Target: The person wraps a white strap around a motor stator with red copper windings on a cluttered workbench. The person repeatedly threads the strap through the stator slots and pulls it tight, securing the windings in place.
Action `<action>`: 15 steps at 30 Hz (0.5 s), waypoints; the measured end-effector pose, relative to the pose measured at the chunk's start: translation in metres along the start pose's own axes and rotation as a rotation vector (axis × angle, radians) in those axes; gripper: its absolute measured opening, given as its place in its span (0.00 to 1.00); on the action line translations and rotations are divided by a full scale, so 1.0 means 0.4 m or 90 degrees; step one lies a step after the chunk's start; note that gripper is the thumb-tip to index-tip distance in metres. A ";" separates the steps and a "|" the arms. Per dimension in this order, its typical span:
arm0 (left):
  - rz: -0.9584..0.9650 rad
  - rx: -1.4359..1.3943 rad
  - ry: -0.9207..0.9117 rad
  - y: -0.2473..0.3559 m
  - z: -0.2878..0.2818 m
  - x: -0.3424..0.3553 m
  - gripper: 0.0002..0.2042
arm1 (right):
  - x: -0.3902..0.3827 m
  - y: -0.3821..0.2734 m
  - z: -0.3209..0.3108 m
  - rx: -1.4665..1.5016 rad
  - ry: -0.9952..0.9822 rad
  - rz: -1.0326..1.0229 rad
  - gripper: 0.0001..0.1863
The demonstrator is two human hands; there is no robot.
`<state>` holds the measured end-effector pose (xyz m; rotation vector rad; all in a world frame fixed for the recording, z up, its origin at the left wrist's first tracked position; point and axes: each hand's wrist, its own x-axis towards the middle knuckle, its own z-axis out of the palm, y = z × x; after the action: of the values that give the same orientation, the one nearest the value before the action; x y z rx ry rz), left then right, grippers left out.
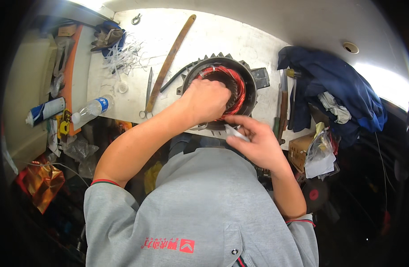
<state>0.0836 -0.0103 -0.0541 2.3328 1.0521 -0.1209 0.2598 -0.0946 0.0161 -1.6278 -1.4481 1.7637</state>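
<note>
A finned dark metal motor housing (249,75) stands on the bench with its round opening facing up. Inside lies a ring of red winding wire (241,91), lashed with a pale tie at its upper left. My left hand (207,99) reaches over the near left rim into the housing, its fingers curled against the coil; the fingertips and anything in them are hidden. Close to the near rim, my right hand (257,141) pinches a small white strip (236,133) between thumb and fingers. Its index finger points toward the coil's near edge.
Left of the housing lie a long flat wooden stick (171,60), scissors (148,95), white tie scraps (122,58) and a plastic bottle (92,109). At right are long-handled tools (283,107), a dark blue garment (338,89) and a cardboard box (298,150). A metal eyebolt (136,19) sits far back.
</note>
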 end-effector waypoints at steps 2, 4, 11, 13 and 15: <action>-0.007 -0.021 0.179 0.006 0.014 -0.019 0.04 | -0.062 0.029 -0.017 0.312 -0.105 0.054 0.26; -0.006 0.011 0.317 0.007 -0.006 -0.023 0.04 | -0.123 0.069 -0.007 0.605 -0.204 -0.076 0.25; -0.062 0.101 0.833 -0.088 -0.239 -0.030 0.02 | -0.160 -0.112 -0.052 0.671 -0.395 -0.466 0.25; -0.021 0.085 0.835 -0.055 -0.257 -0.093 0.03 | -0.119 -0.138 -0.075 0.646 -0.370 -0.538 0.30; 0.059 0.004 0.800 0.019 -0.243 -0.160 0.05 | -0.047 -0.152 -0.104 0.602 -0.353 -0.590 0.38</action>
<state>0.0310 -0.0046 0.0499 2.3555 1.4074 1.5334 0.2791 -0.0656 0.0835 0.0380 -0.9654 1.8353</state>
